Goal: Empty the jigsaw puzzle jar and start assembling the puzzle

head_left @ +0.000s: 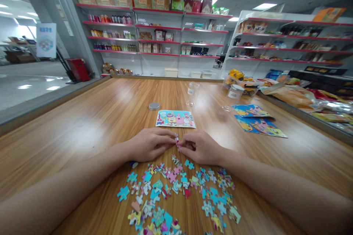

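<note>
My left hand [150, 144] and my right hand [200, 147] meet over the wooden table [91, 125], fingertips pinched together on small jigsaw pieces [177, 140] held between them. Both hands are closed on those pieces. Below the hands lies a loose scatter of several colourful puzzle pieces [176, 194]. Just beyond the hands lies a cartoon reference picture [175, 118], flat on the table.
A metal lid [154, 106] and an open clear jar [192, 94] stand behind the picture. A second jar [234, 97] and two more cartoon pictures [257, 121] lie to the right. Toy trucks [242, 80] and snack bags [298, 97] sit at right; stocked shelves [154, 29] stand behind.
</note>
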`<action>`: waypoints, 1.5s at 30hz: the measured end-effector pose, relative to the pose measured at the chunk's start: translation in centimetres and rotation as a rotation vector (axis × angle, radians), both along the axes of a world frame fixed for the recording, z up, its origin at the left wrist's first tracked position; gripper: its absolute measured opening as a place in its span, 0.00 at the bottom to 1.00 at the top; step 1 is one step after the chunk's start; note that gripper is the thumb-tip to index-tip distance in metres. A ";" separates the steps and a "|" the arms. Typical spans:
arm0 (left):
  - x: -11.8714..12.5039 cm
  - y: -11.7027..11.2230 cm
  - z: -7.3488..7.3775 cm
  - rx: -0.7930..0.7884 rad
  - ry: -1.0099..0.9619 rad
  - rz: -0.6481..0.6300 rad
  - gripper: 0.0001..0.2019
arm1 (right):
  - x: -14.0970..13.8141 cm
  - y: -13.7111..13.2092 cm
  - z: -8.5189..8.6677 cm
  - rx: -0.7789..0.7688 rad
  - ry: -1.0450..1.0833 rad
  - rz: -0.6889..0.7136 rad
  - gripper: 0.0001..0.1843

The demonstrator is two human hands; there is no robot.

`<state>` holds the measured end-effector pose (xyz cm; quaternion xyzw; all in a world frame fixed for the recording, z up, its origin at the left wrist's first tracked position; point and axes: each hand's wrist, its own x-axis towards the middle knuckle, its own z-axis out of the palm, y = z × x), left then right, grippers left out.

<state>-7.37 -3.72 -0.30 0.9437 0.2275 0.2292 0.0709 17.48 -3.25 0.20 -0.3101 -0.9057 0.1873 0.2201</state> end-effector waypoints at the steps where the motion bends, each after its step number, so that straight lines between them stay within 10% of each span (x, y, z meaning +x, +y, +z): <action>1: 0.0 0.0 0.0 0.000 -0.001 0.001 0.15 | 0.0 0.0 0.0 0.000 -0.001 0.000 0.07; 45: -0.1 0.0 0.1 -0.058 -0.011 0.020 0.15 | 0.3 0.1 -0.5 0.000 0.123 -0.011 0.10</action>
